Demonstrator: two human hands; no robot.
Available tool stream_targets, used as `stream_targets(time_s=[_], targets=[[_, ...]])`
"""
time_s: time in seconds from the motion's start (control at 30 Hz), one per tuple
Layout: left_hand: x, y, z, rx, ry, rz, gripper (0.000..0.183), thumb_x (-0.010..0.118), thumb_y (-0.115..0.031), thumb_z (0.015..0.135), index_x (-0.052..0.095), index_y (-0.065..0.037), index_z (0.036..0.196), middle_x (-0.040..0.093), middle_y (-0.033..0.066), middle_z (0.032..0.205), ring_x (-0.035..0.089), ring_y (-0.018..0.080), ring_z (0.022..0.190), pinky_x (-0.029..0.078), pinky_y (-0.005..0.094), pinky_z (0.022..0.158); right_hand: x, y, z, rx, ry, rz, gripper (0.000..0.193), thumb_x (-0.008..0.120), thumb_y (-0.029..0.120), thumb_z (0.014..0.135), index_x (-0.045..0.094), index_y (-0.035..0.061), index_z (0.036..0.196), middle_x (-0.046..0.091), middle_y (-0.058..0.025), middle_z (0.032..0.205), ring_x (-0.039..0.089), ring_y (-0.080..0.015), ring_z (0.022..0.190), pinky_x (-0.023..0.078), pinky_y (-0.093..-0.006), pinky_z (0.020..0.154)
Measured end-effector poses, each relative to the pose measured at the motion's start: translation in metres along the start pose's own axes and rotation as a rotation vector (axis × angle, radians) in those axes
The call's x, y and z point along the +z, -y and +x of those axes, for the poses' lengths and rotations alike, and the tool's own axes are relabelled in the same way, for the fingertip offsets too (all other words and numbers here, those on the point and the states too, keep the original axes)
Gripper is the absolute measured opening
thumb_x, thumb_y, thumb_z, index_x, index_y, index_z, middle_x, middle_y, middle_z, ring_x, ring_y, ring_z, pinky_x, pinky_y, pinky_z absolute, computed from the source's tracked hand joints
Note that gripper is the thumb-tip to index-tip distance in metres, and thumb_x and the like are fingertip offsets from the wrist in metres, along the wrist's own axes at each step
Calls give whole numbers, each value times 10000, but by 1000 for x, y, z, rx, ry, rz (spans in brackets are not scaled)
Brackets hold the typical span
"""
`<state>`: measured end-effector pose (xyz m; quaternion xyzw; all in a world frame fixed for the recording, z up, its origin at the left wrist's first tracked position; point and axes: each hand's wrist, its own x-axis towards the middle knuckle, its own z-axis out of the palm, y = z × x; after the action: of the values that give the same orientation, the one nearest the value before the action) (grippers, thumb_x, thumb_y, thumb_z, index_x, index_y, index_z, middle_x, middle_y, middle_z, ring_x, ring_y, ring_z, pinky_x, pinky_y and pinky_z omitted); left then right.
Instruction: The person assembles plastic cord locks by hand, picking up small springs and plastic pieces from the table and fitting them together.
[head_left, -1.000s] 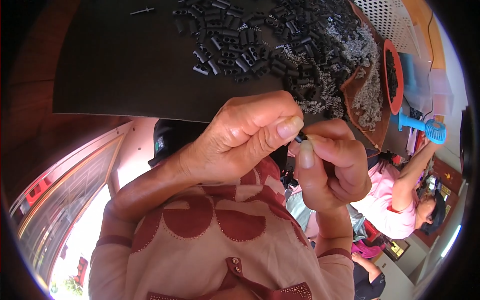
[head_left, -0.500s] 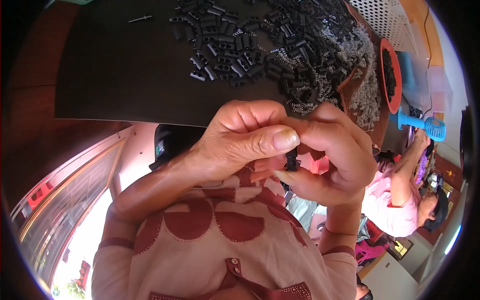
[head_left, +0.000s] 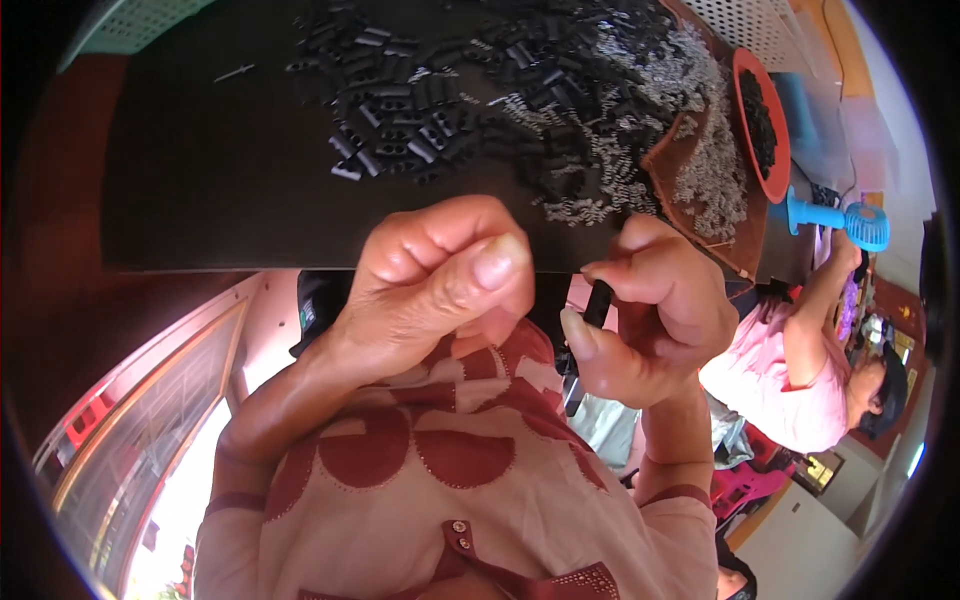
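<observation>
My left hand (head_left: 440, 275) is curled with the thumb pressed along the bent fingers; whether anything sits inside it is hidden. To its right, my right hand (head_left: 665, 315) pinches a small black plastic part (head_left: 598, 304) between thumb and forefinger. A gap separates the two hands, which are both raised in front of my body at the near edge of the table. Beyond them lies a pile of short black plastic cylinders with holes (head_left: 400, 100). Small metal springs (head_left: 620, 170) are scattered among and beside these pieces.
A heap of springs (head_left: 710, 190) rests on a brown sheet (head_left: 665, 165) at the right. Beside it stands a red bowl (head_left: 780, 180) of dark small parts, near a blue handheld fan (head_left: 865, 227). A thin pin (head_left: 235, 73) lies far left. Another person (head_left: 790, 370) sits at right.
My hands have come apart from each other, the left one moving left. The black part stays in my right hand's pinch. The view has shifted slightly.
</observation>
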<state>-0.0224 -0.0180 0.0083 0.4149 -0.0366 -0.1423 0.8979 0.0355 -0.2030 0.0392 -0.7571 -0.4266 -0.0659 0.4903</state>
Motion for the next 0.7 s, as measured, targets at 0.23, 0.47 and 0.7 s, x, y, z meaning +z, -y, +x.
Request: stream_targets(time_s=[0.23,0.47,0.7], targets=[[-2,-3,3,165,32,124,369,481,-319,992,535,-9,800,520,41,651,421,65,525,334,226,490,-73,-27,-11,465,-375,-246,184,746,83,735,594,15,813,424,67,656,345,-16,571,299,-182,514],[0,-8,8,220,-27,345,383,465,-290,1000,537,-11,747,516,28,641,413,61,513,332,217,495,-186,-110,-2,574,-271,-485,310,679,123,846,624,-40,1103,525,39,729,453,-49,655,370,-204,562],[-1,-21,5,184,-60,555,268,541,-146,956,531,5,734,500,39,621,482,123,545,374,274,504,-164,-103,22,538,-231,-378,270,632,90,877,622,-14,1126,581,11,802,510,-59,724,437,-217,642]])
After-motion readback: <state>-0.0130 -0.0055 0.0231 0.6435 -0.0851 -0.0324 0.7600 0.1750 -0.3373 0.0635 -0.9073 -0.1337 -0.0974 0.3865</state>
